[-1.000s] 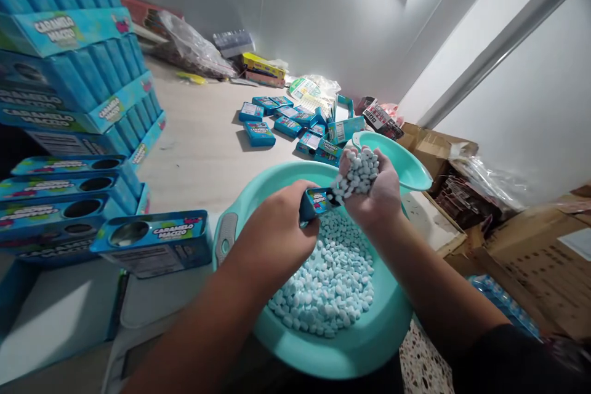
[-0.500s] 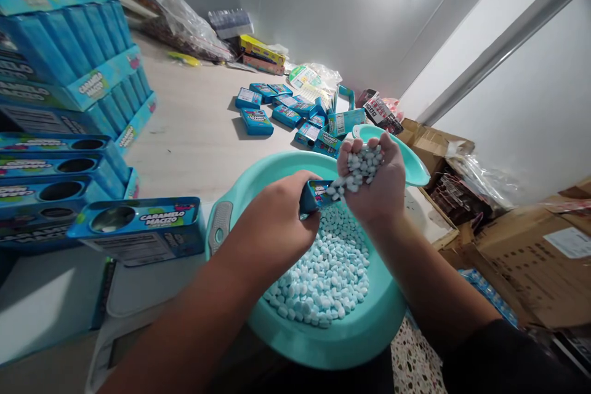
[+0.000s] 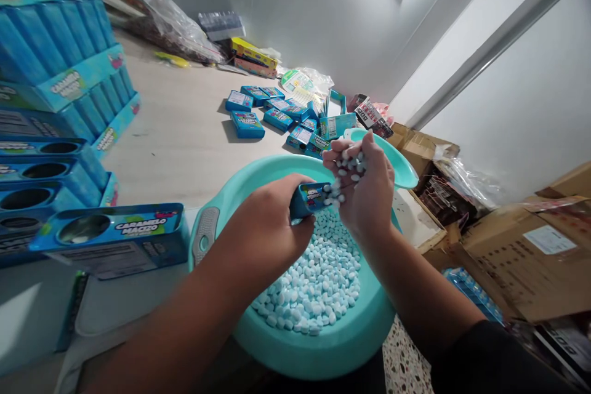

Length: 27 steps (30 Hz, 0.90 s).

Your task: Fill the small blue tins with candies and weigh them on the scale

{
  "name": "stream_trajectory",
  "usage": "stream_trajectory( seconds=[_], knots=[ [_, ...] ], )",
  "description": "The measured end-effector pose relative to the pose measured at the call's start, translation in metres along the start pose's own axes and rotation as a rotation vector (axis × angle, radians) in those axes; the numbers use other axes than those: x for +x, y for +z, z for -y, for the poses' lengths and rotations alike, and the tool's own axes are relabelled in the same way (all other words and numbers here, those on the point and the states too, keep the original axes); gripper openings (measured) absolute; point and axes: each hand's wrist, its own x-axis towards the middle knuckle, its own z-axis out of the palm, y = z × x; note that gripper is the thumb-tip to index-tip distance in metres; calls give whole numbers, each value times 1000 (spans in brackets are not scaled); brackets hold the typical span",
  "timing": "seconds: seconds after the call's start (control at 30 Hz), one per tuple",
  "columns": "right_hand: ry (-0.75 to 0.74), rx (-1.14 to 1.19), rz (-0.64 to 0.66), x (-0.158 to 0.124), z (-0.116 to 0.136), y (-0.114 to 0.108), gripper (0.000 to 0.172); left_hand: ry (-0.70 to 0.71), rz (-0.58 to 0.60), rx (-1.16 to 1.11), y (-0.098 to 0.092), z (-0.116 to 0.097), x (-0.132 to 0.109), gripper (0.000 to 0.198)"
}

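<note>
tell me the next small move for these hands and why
Probably tip the right hand slightly: its cupped candies sit at the open mouth of the small box in the left hand, both above the basin, which would catch strays.

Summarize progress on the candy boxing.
Done: display cartons stacked at left look filled. In hand: left hand holds a small box; right hand funnels candies into it. Left: a heap in the basin, loose boxes on the table.
</note>
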Motion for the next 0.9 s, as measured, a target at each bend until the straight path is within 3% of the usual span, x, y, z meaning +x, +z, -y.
stream_trajectory(
  seconds=[0.47, 0.63, 0.9],
  knots=[
    [35, -6, 162, -2, -3, -3, 28, -9, 8, 21, -1, -1, 2, 39],
    [96, 16, 224, -1, -1, -5, 42, -34, 27, 57, -2, -2, 1, 30],
    [44, 19, 275, 1, -7, -8, 49, -56, 12, -7, -2, -3, 0, 36]
  ],
)
